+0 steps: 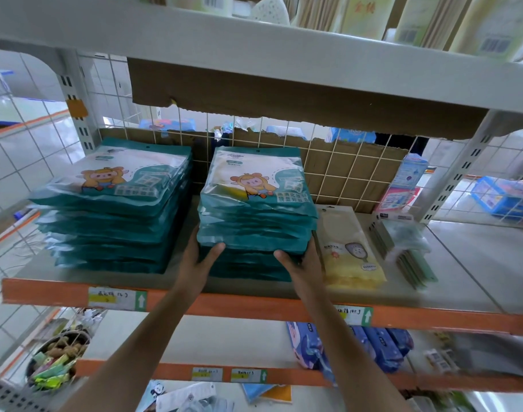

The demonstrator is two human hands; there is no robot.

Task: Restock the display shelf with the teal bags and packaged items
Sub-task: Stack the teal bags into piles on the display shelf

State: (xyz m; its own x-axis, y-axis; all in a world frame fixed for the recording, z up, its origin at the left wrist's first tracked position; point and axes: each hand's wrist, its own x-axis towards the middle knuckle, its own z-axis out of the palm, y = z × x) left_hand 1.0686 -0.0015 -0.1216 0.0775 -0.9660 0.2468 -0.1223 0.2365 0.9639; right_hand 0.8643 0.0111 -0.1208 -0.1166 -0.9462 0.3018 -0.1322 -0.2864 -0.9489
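From the head camera: gripping the middle stack of teal bags (256, 203) with both hands. Holding its left front corner with the left hand (202, 258), thumb laid across the front. Holding its right front corner with the right hand (299, 263), thumb across the front too. Cannot see the other fingers, tucked down the sides of the bags. Squeezing about halfway up the pile, not at the bottom.

Stands on the shelf (254, 304), around the middle of it and close to the orange front edge. Close to the left stack of teal bags (114, 203), with a small gap between. Just beside the yellow pack (351, 251) on the right, maybe touching it. Farther right, toward the right end of the shelf, some flat green packs (409, 254). Behind it all, the wire back (343, 173) with brown cardboard.

Now the things that could go wrong, as a guess only. Shiny and smooth, so likely slippery. Could slide apart if squeezed too softly. Could fan out and spill over the front edge if pulled forward or tipped. Held at the middle, so could leave the bottom bags behind or drag them crooked. Could lean and topple if pushed too fast toward the wire back. Could knock the yellow pack askew with the right hand. Could bump the left stack if shifted sideways. Best to move slowly and keep the pile flat.
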